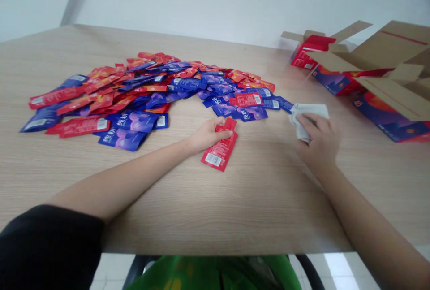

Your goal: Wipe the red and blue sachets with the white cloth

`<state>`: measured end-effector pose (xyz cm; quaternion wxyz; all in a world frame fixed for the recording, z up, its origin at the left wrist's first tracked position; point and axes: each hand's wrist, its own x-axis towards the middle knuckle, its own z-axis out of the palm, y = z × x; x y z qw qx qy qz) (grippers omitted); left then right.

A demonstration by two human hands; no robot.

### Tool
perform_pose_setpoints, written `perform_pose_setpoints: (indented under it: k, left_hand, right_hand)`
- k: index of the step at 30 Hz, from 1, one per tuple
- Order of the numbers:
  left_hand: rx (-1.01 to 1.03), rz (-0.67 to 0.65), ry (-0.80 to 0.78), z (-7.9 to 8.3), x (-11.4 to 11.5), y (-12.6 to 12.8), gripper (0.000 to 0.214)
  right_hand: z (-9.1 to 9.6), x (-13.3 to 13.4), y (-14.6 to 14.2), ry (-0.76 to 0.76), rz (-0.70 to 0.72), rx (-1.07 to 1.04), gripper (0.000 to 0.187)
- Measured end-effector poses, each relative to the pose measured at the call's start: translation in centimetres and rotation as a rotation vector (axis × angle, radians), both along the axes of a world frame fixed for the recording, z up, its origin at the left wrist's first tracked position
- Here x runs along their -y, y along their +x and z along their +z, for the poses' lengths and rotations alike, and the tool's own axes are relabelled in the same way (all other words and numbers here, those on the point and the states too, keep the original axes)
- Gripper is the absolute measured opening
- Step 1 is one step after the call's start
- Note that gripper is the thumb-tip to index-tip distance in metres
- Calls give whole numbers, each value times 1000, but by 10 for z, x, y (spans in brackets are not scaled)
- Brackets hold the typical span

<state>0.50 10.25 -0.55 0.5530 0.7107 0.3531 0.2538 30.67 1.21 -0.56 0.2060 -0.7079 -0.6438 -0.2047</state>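
Note:
Between the thumb and fingers of my left hand (208,135) is the narrow top of a red sachet (222,150), its barcode end pointing toward me above the table. My right hand (319,140) grips a folded white cloth or tissue (312,110), slightly smeared by motion, at the right end of the sachet pile. Beside the cloth lies a blue sachet (285,104); whether they touch I cannot tell. A wide heap of red and blue sachets (148,88) curves across the table beyond my left hand.
Several opened cardboard boxes stand at the right: a red box (311,52) at the back, a blue-and-red box (331,81) in the middle and another box (386,115) nearer, flaps sticking out. A pale wall (215,3) rises behind the wooden table (255,209).

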Motion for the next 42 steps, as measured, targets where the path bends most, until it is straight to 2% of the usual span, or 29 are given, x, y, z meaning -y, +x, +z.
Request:
perform_pose_setpoints:
  k: [2, 4, 6, 9, 11, 14, 16, 19, 22, 27, 32, 35, 38, 42]
  left_hand:
    - [165, 64, -112, -3, -1, 2, 28]
    - [257, 83, -202, -6, 1, 5, 26]
    - [243, 68, -231, -7, 3, 7, 29]
    - [206, 91, -211, -9, 6, 8, 43]
    - [201, 140, -171, -8, 8, 8, 43]
    - [203, 213, -75, -4, 16, 8, 38]
    - [196, 225, -5, -2, 25, 8, 35]
    - [121, 155, 147, 0, 39, 9, 28]
    - [44, 94, 218, -1, 47, 11, 24]
    - [68, 19, 150, -2, 46, 15, 31]
    - [155, -80, -54, -3, 43, 16, 38]
    - [180, -31, -77, -4, 43, 16, 37]
    - [169, 37, -38, -4, 45, 16, 35]
    - [172, 3, -74, -2, 45, 14, 34]
  right_hand:
    - [-9, 2, 6, -166, -15, 7, 46]
    - [-12, 0, 7, -231, -8, 3, 46]
    - [-7, -4, 4, -141, 23, -41, 44]
    - [12, -12, -15, -55, 168, -249, 34]
    - [24, -17, -36, -244, 296, -493, 33]
    - [28, -24, -73, -591, 451, -870, 47]
    - [23, -28, -95, -692, 563, -1035, 54]
    - [14, -28, -117, -703, 691, -1167, 50]
    - [9, -24, -125, -638, 676, -1199, 43]
    - [6, -20, -120, -603, 664, -1144, 46]
    - [3, -18, -120, -669, 634, -1236, 44]
    - [3, -17, -120, -639, 651, -1316, 43]
    - [4, -15, -119, -693, 675, -1305, 39]
    - [5, -13, -118, -720, 633, -1272, 36]
